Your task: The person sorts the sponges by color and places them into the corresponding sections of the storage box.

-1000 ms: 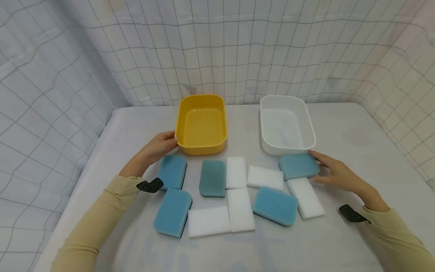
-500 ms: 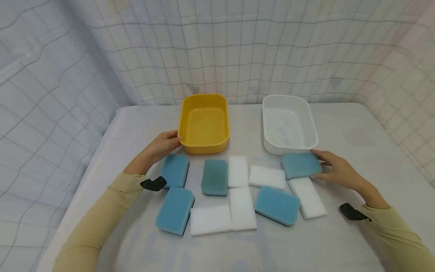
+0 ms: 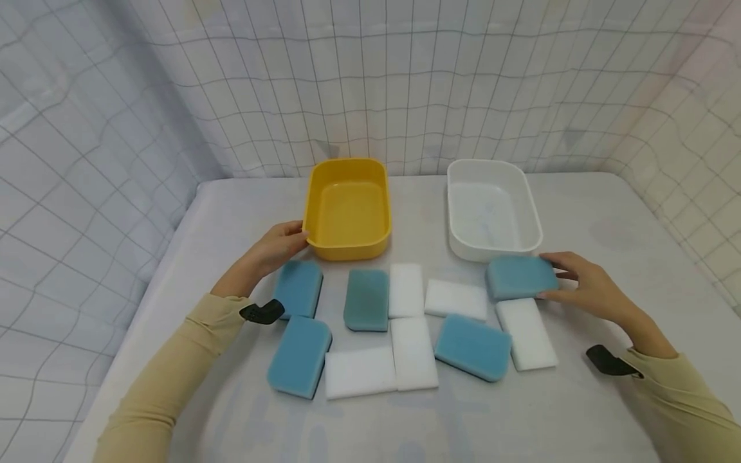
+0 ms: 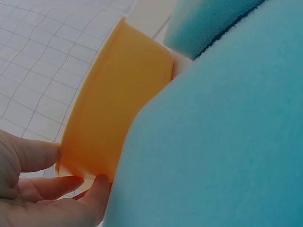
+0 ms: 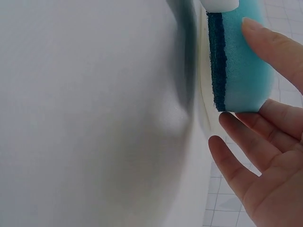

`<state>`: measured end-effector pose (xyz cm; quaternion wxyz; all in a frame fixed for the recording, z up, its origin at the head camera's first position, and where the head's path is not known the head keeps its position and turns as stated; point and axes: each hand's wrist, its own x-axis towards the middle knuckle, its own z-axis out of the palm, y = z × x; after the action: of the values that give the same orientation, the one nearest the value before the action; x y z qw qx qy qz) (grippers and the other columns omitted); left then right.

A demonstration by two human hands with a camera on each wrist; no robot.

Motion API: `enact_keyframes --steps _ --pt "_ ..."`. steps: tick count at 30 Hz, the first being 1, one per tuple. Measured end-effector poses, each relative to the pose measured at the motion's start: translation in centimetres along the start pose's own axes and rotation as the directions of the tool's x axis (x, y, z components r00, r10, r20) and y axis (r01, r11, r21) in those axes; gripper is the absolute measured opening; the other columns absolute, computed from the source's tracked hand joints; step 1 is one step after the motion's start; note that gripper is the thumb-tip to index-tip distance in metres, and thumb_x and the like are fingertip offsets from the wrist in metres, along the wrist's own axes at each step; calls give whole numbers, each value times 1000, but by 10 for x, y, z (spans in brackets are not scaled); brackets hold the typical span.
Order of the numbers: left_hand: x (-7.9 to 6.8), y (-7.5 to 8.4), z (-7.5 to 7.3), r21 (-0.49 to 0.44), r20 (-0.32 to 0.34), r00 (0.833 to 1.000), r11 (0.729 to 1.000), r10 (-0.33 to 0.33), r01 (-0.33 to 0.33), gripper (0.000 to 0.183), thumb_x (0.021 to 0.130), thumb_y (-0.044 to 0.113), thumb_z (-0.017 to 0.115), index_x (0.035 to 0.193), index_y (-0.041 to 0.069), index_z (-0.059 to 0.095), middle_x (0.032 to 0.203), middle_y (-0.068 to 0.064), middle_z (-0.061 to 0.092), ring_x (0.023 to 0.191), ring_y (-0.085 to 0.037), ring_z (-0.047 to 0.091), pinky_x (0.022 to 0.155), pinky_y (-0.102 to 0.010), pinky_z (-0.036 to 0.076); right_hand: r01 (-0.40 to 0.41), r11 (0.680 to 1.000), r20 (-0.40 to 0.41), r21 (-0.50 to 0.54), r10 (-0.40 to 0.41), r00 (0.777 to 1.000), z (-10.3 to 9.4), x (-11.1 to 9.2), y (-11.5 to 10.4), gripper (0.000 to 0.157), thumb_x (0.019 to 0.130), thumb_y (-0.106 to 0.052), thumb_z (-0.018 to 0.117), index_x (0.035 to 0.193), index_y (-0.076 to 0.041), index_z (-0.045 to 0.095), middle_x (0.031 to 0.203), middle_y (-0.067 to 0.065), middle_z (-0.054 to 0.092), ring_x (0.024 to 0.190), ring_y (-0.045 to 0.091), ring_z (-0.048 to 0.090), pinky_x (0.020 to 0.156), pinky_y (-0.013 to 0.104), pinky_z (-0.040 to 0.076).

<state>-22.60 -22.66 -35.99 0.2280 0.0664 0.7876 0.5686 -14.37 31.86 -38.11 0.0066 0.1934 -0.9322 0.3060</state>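
Observation:
My left hand [image 3: 274, 249] holds the near left corner of a yellow plastic tub [image 3: 347, 254]; in the left wrist view the thumb meets its rim and the fingertips touch its side. My right hand [image 3: 590, 289] grips a blue sponge [image 3: 521, 278] by its right end, just in front of a white tub [image 3: 494, 252]. From the right wrist, the sponge's dark scouring layer [image 5: 218, 61] shows, lifted off the table, with the thumb on the blue foam and fingertips at the end. Another blue sponge [image 3: 298, 289] lies beneath my left wrist, large in the left wrist view.
Several white foam blocks [image 3: 359, 373] and blue sponges [image 3: 473, 347] lie flat across the middle of the white table [image 3: 492, 424]. One white block [image 3: 527, 334] lies right below the gripped sponge. Grid-patterned cloth [image 3: 405, 96] walls the back and sides.
My right hand has taken the blue sponge up and shifted it slightly right, tilting it. My left hand keeps its place at the yellow tub; the head view shifted a little earlier.

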Motion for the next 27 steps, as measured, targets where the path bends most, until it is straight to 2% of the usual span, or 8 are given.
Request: enact_keyframes --steps 8,13,20,23,27 --pt "0 4 2 -11 -5 1000 1000 -3 3 54 102 20 36 150 3 16 157 -11 21 145 -27 22 117 -44 22 -13 1000 -51 10 14 999 -10 -6 -4 67 75 -15 78 133 0 47 127 18 50 101 -29 34 81 -6 33" --pt "-2 2 4 -35 -7 1000 999 -12 11 53 102 17 35 150 2 16 156 -13 22 144 -27 23 117 -43 22 36 999 -80 -30 -38 996 -11 -11 -8 68 74 -14 79 132 0 47 123 13 51 104 -28 34 83 -6 33" --pt "-1 1 5 -29 -26 1000 999 -17 16 54 102 18 35 150 1 14 156 -14 23 144 -28 24 116 -43 24 90 996 -178 -24 -93 980 -18 -13 -22 73 64 -2 83 130 -4 52 121 -26 43 104 -24 41 85 -6 33" --pt "-2 2 4 -34 -28 999 999 -16 15 54 102 17 35 150 2 15 155 -14 24 144 -27 25 116 -42 24 122 992 -203 -38 -127 971 -21 -12 -27 76 61 2 83 130 -3 52 121 -32 40 104 -23 41 86 -6 33" --pt "-4 3 4 -39 -20 1000 999 -14 13 54 102 16 35 150 2 14 155 -13 23 144 -27 25 116 -42 23 150 987 -223 -54 -159 962 -23 -9 -34 77 59 5 83 129 -1 52 121 -34 40 105 -23 41 86 -6 34"
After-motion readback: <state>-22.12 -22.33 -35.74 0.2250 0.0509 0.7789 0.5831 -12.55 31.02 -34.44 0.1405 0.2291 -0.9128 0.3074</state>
